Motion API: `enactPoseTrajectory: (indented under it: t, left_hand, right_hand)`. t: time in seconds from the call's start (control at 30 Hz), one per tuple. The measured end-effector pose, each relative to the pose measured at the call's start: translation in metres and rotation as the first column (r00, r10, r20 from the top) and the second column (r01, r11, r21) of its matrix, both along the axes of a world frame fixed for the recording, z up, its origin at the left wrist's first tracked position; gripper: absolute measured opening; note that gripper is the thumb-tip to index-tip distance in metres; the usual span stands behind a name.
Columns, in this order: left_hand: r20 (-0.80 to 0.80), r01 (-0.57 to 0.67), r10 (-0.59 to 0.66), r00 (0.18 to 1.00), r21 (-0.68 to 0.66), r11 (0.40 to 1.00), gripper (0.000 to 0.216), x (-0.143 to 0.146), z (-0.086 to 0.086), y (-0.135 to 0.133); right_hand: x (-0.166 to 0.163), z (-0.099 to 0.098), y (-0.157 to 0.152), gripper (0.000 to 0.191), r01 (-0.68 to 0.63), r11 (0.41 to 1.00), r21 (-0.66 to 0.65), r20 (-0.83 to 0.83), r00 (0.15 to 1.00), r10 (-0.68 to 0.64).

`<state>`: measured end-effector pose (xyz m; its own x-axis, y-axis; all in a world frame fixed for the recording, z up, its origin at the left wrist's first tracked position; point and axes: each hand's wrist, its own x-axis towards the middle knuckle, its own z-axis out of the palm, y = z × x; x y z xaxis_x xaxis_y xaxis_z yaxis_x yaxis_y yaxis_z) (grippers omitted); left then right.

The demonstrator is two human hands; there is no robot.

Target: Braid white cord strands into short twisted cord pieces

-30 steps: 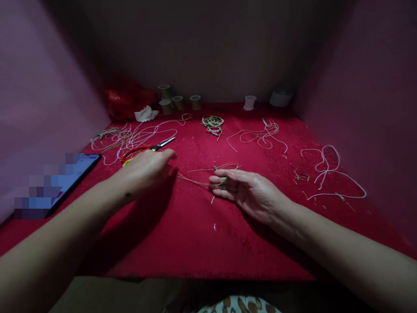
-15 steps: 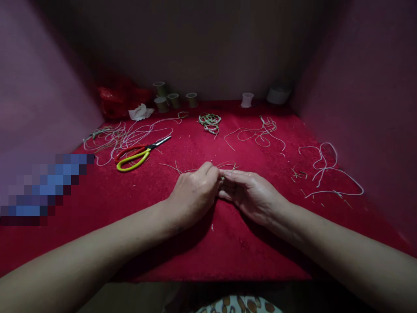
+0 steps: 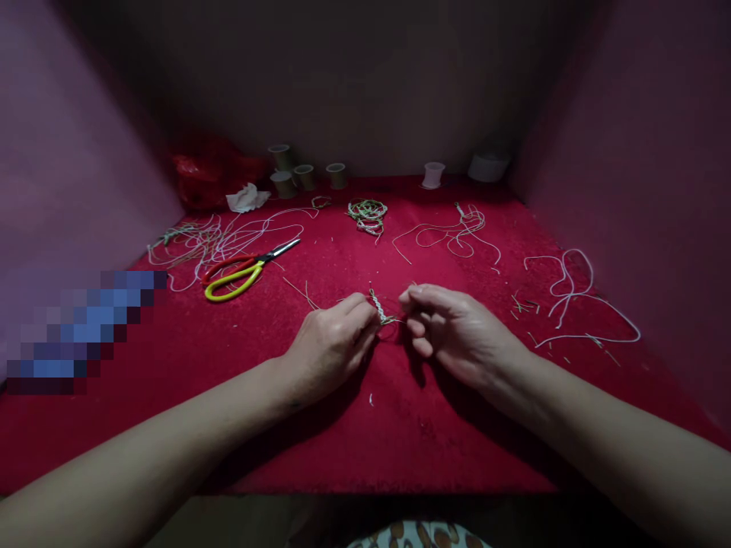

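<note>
A short braided cord (image 3: 377,304), white and green, lies between my hands, its far end near a small pin-like point on the red cloth. My left hand (image 3: 334,335) is closed at its left edge, fingers pinched on the cord; loose thin strands stick out beyond the knuckles. To the right, my right hand (image 3: 457,327) has thumb and forefinger pinched together on a thin strand running from the near end of the braid. Its lower fingers are curled. The fingertips of both hands are partly hidden.
Scissors (image 3: 251,274) with red and yellow handles lie at left beside tangled cords (image 3: 217,243). A braided bundle (image 3: 368,215) is behind my hands. Thread spools (image 3: 336,176) stand along the back. White cord (image 3: 620,331) and clippings lie right; a red bag (image 3: 211,175) sits back left.
My hands have moved apart, the right one shifting rightward with the strand. The braid between them has come into sight. My left hand has moved slightly left and nearer.
</note>
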<state>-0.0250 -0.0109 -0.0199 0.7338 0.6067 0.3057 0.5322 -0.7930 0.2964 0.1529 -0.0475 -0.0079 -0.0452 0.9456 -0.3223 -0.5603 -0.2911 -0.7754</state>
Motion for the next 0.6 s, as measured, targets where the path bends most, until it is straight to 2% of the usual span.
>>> enactPoseTrajectory:
  t: [0.07, 0.13, 0.33, 0.4, 0.47, 0.53, 0.6]
  left_hand:
    - [-0.004, 0.008, -0.008, 1.0, -0.018, 1.0, 0.018, 0.0, 0.0, 0.0]
    - [-0.004, 0.014, -0.014, 1.0, -0.034, 0.999, 0.019, 0.001, 0.0, 0.002]
    - [-0.003, 0.039, -0.039, 0.999, -0.086, 0.996, 0.018, 0.001, 0.0, 0.004]
    - [0.0, 0.051, -0.051, 0.999, -0.097, 0.994, 0.018, 0.0, -0.001, 0.004]
    - [0.002, 0.054, -0.055, 0.999, -0.108, 0.993, 0.018, -0.002, -0.002, 0.004]
    - [0.009, 0.055, -0.054, 0.999, -0.122, 0.991, 0.017, -0.002, -0.002, 0.003]
    - [0.022, 0.057, -0.055, 0.998, -0.142, 0.988, 0.017, -0.003, -0.001, 0.003]
  right_hand:
    - [0.009, 0.005, 0.006, 0.008, 0.02, 0.999, -0.049, -0.07, 0.997, -0.024]
    - [0.02, 0.01, 0.013, 0.009, 0.054, 0.997, -0.057, -0.063, 0.996, -0.058]
    - [0.047, 0.016, 0.032, 0.009, 0.207, 0.978, -0.027, 0.084, 0.975, -0.205]
    - [0.051, 0.015, 0.035, 0.003, 0.258, 0.966, 0.037, 0.229, 0.938, -0.259]
    - [0.051, 0.015, 0.034, 0.01, 0.283, 0.948, 0.149, 0.447, 0.835, -0.319]
    - [0.048, 0.015, 0.031, 0.016, 0.251, 0.931, 0.264, 0.643, 0.674, -0.364]
    - [0.043, 0.016, 0.025, 0.016, 0.178, 0.916, 0.359, 0.768, 0.502, -0.398]
